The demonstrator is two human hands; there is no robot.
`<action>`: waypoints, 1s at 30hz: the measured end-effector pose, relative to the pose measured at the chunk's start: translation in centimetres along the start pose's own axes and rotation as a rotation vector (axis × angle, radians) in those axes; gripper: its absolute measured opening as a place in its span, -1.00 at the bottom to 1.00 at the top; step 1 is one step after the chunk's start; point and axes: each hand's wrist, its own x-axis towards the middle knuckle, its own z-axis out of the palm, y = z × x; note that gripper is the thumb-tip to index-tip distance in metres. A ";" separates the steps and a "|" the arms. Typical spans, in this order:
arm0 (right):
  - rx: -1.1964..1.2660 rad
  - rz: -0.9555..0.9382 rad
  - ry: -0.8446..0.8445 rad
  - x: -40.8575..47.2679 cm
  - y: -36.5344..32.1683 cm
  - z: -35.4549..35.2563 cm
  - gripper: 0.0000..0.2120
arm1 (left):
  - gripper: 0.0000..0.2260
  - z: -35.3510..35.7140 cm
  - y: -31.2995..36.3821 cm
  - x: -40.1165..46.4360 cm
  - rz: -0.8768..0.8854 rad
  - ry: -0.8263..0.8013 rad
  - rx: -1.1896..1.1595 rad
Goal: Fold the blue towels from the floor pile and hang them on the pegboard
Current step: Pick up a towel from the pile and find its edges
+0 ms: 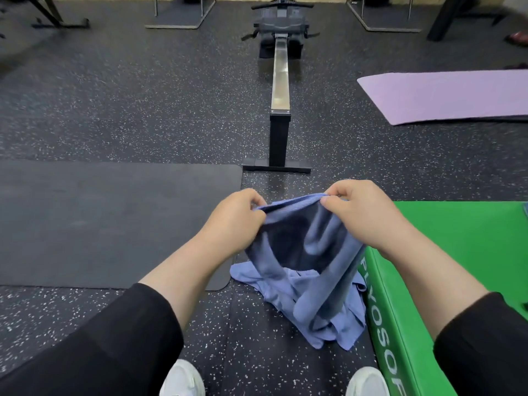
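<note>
A blue towel (308, 241) hangs in front of me, held up by its top edge. My left hand (234, 215) pinches the towel's left corner and my right hand (363, 212) pinches its right corner, with the edge sagging between them. The towel's lower part trails down onto a crumpled pile of blue towels (323, 307) on the speckled floor beside a green box. The pegboard is out of view.
A green foam plyo box (445, 252) stands at my right. A black mat (108, 221) lies at the left and a purple mat (448, 95) at the far right. A rowing machine (280, 90) runs straight ahead. My white shoes (183, 378) show at the bottom.
</note>
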 end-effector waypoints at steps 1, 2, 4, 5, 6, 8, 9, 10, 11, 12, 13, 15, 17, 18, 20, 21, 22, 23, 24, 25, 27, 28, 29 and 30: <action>0.007 0.018 0.003 0.1 0.2 0.0 -0.79 | -0.82 -0.1 -0.2 0.0 0.003 0.037 -0.011; 0.009 0.030 0.002 0.2 0.3 0.0 -0.80 | -0.82 -0.2 -0.2 0.0 0.014 0.061 -0.054; 0.017 0.040 -0.011 0.1 0.4 0.0 -0.84 | -0.88 -0.3 -0.1 0.0 0.042 0.083 -0.187; 0.048 0.043 -0.026 0.2 0.4 0.0 -0.88 | -0.90 -0.2 0.1 0.0 0.048 0.090 -0.264; 0.096 0.040 -0.048 0.1 0.4 0.0 -0.91 | -0.88 -0.2 0.3 0.0 0.049 0.099 -0.333; 0.156 0.020 -0.093 -0.1 0.3 0.1 -0.82 | -0.80 -0.1 0.4 0.0 0.057 0.132 -0.410; 0.159 0.004 -0.108 -0.1 0.2 0.2 -0.76 | -0.76 0.0 0.5 0.0 0.067 0.149 -0.405; 0.162 -0.017 -0.117 -0.1 0.2 0.2 -0.71 | -0.73 0.0 0.6 0.1 0.086 0.159 -0.378; 0.176 -0.030 -0.123 -0.2 0.0 0.2 -0.67 | -0.71 0.2 0.8 0.1 0.108 0.163 -0.338; 0.196 -0.036 -0.127 -0.2 -0.2 0.3 -0.63 | -0.69 0.3 1.0 0.0 0.130 0.160 -0.293; 0.207 -0.041 -0.127 -0.3 -0.4 0.3 -0.62 | -0.71 0.6 1.2 -0.2 0.144 0.161 -0.242; 0.224 -0.055 -0.131 -0.4 -0.7 0.3 -0.63 | -0.80 1.0 1.5 -0.4 0.165 0.163 -0.165; 0.279 -0.062 -0.165 -0.5 -1.1 0.4 -0.69 | -0.89 1.3 1.7 -0.8 0.188 0.116 -0.123; 0.307 -0.065 -0.186 -0.6 -1.3 0.4 -0.74 | -0.83 1.4 1.7 -0.8 0.198 0.070 -0.084; 0.309 -0.090 -0.197 -0.7 -1.5 0.6 -0.83 | -0.66 1.5 1.7 -0.8 0.255 -0.030 -0.002; 0.296 -0.104 -0.190 -0.7 -1.5 0.6 -0.85 | -0.69 1.6 1.6 -0.8 0.280 -0.068 0.031; 0.287 -0.113 -0.187 -0.8 -1.5 0.7 -0.86 | -0.76 1.6 1.6 -0.9 0.287 -0.095 0.043; 0.284 -0.115 -0.183 -0.8 -1.4 0.7 -0.87 | -0.83 1.7 1.6 -1.0 0.275 -0.102 0.046; 0.281 -0.114 -0.177 -0.8 -1.4 0.7 -0.87 | -0.86 1.7 1.4 -0.9 0.259 -0.086 0.042; 0.270 -0.109 -0.166 -0.8 -1.3 0.7 -0.86 | -0.83 1.7 1.3 -0.7 0.244 -0.053 0.039; 0.221 -0.096 -0.146 -0.6 -1.0 0.6 -0.84 | -0.80 1.4 1.0 -0.3 0.213 0.042 0.035; 0.173 -0.086 -0.145 -0.5 -0.7 0.6 -0.82 | -0.81 1.1 0.9 -0.1 0.190 0.102 0.030; 0.115 -0.075 -0.153 -0.4 -0.5 0.5 -0.78 | -0.81 0.7 0.7 0.1 0.158 0.163 0.020; 0.069 -0.069 -0.166 -0.3 -0.3 0.4 -0.74 | -0.82 0.3 0.5 0.3 0.126 0.223 0.003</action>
